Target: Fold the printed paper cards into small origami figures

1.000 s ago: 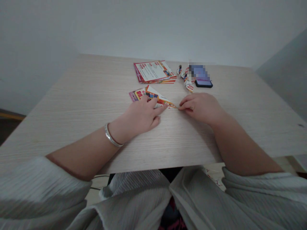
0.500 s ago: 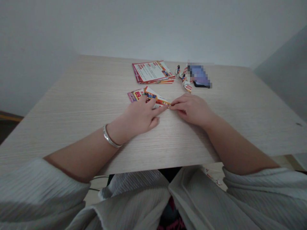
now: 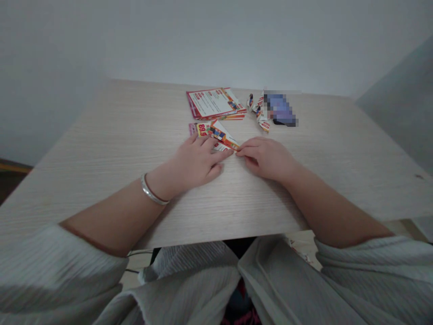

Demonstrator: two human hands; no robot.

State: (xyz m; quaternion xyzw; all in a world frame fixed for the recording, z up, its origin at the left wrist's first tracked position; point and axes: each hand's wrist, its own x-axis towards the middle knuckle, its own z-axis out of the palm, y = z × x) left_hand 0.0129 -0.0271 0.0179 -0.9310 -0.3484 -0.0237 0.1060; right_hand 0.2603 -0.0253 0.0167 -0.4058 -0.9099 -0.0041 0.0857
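Note:
A printed flyer [image 3: 219, 131], folded over at an angle, lies on the table before me, its folds tapering to a point on the right. My left hand [image 3: 199, 162], with a silver bangle at the wrist, rests over its lower left part with fingers spread; the index fingertip is near the pointed end. At that pointed end, my right hand [image 3: 267, 158] has its thumb and fingers pinched together on the paper. The fingers of my left hand cover some of the flyer.
Behind the flyer lies a stack of similar flyers [image 3: 216, 103]. Several twisted, folded paper pieces [image 3: 260, 115] sit to its right, beside a phone [image 3: 282, 109] that is partly blurred out. The pale wood table [image 3: 118, 131] meets a wall at the back.
The flyer has turned slightly, its left end shifting right and up. My left hand's fingers have moved a little on it. My right hand stays at the pointed end, slightly lower.

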